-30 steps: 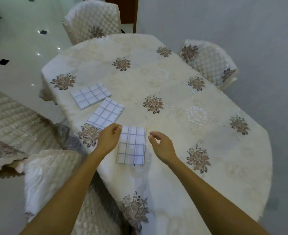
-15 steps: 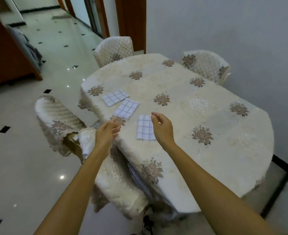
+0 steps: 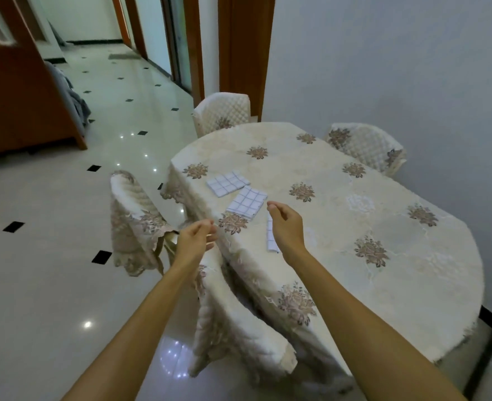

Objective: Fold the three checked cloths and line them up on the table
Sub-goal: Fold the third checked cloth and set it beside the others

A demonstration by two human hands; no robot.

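Both hands, the left hand (image 3: pixel 196 241) and right hand (image 3: pixel 285 227), hang empty, fingers loosely curled. The nearest cloth (image 3: pixel 271 237) under the right hand could get brushed crooked, spoiling the row on the worktop (image 3: pixel 383 256).

Left hand (image 3: pixel 196 240): my forearm bare and stretched forward, fingers (image 3: pixel 210 227) loosely curled, palm turned inward, holding nothing. Right hand (image 3: pixel 286 228): my forearm bare and stretched forward, set higher than the left, fingers curled, thumb forward, holding nothing.
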